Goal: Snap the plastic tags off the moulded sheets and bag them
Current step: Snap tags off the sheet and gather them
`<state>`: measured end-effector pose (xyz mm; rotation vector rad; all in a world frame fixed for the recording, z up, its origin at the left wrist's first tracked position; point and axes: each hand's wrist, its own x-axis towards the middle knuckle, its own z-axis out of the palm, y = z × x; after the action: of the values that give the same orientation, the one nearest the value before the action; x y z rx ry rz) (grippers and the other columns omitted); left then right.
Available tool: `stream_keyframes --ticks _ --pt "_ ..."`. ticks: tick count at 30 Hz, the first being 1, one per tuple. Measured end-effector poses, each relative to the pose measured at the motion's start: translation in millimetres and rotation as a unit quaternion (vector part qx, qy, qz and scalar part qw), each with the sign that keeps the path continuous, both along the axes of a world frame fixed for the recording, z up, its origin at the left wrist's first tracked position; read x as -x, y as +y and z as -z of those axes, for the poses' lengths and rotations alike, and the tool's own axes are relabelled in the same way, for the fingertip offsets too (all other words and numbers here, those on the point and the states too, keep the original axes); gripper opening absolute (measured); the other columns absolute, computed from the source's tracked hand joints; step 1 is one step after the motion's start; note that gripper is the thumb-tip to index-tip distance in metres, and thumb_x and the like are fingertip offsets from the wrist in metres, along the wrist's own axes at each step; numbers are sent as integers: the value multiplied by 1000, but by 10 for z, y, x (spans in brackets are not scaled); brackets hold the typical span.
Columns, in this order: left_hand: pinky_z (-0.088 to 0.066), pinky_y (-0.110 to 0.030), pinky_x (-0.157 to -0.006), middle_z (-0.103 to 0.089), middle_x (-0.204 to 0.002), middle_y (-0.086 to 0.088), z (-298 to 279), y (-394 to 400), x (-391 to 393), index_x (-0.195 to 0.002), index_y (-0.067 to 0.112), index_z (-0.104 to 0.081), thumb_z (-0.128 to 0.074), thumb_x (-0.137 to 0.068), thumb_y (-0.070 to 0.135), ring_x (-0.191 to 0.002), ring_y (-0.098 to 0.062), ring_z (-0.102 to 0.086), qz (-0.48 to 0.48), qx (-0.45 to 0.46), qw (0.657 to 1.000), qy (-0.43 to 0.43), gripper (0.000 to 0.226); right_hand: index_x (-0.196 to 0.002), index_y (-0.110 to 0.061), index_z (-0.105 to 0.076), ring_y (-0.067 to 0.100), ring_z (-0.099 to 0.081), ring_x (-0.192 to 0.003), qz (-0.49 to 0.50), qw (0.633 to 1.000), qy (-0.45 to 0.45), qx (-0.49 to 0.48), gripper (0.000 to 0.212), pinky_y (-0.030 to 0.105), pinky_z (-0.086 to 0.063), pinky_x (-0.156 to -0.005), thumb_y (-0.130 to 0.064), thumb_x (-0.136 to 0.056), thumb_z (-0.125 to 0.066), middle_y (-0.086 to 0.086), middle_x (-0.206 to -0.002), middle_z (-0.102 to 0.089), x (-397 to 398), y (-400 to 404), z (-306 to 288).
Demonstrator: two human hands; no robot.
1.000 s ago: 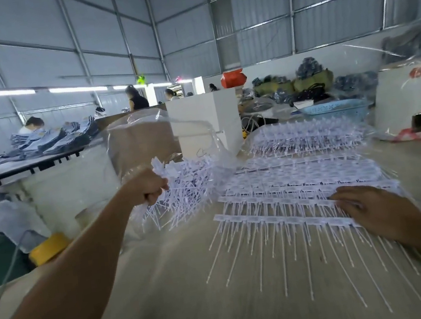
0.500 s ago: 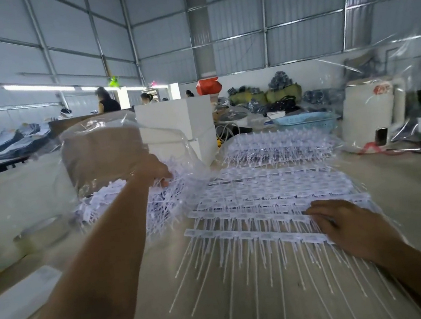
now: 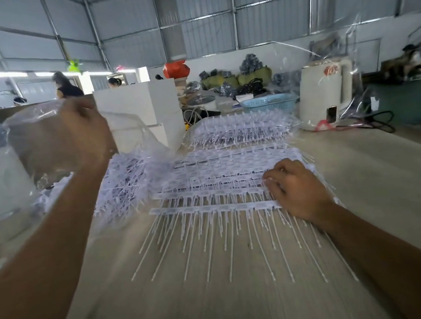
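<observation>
A stack of white moulded tag sheets (image 3: 222, 174) lies on the beige table (image 3: 223, 305), its long thin pins fanned toward me. My right hand (image 3: 298, 190) rests on the stack's right end, fingers curled over the strips. My left hand (image 3: 85, 130) is raised at the left, closed in a fist that grips the film of a clear plastic bag (image 3: 41, 144). A heap of loose white tags (image 3: 124, 186) sits in the bag's lower part, just left of the sheets.
A second pile of tag sheets (image 3: 240, 128) lies further back. Behind it stand white boxes (image 3: 148, 106), a blue basket (image 3: 268, 102) and a white appliance (image 3: 327, 95) with a black cable (image 3: 375, 121). People work at tables at the far left.
My left hand carried a bunch of tags into the bag, left them there and rose, now gripping the bag film. My right hand stayed on the sheets and curled its fingers.
</observation>
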<state>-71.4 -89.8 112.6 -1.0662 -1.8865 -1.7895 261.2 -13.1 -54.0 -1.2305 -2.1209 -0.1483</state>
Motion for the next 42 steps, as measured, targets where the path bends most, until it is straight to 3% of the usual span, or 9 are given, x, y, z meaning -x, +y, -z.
stream_keyframes --ticks 5,9,12,15,20,24,30,36,42 --pt "-45 -17 -69 -61 -80 7 11 115 -661 -88 21 -61 -47 -87 7 -73 -5 -57 161 -184 967 70 20 -94 -17 -68 30 -66 -74 29 999 -43 -16 29 36 -50 -65 -35 -103 -47 6 -81 -70 -8 -132 -47" --pt "-48 -22 -57 -67 -83 3 62 173 -1210 -91 23 -65 -53 -97 2 -68 -10 -60 398 85 908 102 24 -96 -19 -69 31 -67 -69 57 996 -63 2 34 35 -51 -62 -40 -104 -43 7 -75 -71 -4 -202 -95" --pt "-54 -35 -84 -68 -110 -2 218 263 -1425 -120 21 -65 -56 -102 26 -99 -15 -65 476 350 779 212 20 -79 -24 -65 28 -64 -69 30 997 -22 61 33 35 -50 -66 -38 -103 -46 3 -71 -67 -4 -176 -267" --pt "-47 -39 -103 -61 -129 -6 371 328 -1638 -134 11 -58 -52 -104 32 -118 -21 -59 486 463 674 308 37 -71 -23 -70 25 -64 -71 -34 989 19 143 28 35 -51 -70 -21 -96 -57 6 -73 -70 -3 -126 -567" --pt "-54 -39 -95 -67 -123 -8 447 367 -1657 -136 18 -52 -48 -101 51 -108 -21 -67 518 432 706 215 48 -65 -18 -64 10 -53 -56 -51 988 66 128 27 26 -35 -59 -8 -90 -60 2 -61 -61 -39 -130 -954" --pt "-49 -24 -60 -65 -65 5 425 281 -1614 -116 21 -64 -54 -98 52 -62 -11 -59 588 377 697 162 37 -67 -4 -70 11 -48 -55 -72 986 118 93 35 24 -37 -55 -18 -98 -60 9 -62 -63 -97 -233 -1224" --pt "-36 -9 -50 -51 -51 19 202 130 -1667 -96 7 -74 -64 -97 36 -47 4 -46 598 246 749 144 30 -80 -13 -72 3 -48 -45 -94 976 130 148 38 21 -41 -48 -39 -102 -54 -2 -63 -61 -361 -487 -1599" --pt "-45 -17 -59 -65 -73 -15 -22 15 -1593 -93 10 -73 -67 -96 25 -61 -10 -52 575 182 778 177 17 -90 -18 -77 12 -64 -79 -132 955 167 208 36 32 -52 -77 -46 -97 -57 -1 -90 -75 -854 -656 -1829" --pt "-53 -20 -62 -67 -68 6 -66 39 -1444 -93 12 -72 -63 -97 14 -62 -5 -62 561 124 802 166 10 -115 -35 -70 14 -68 -107 -145 939 106 293 35 33 -54 -89 -46 -82 -69 -7 -118 -69 -954 -631 -1824"
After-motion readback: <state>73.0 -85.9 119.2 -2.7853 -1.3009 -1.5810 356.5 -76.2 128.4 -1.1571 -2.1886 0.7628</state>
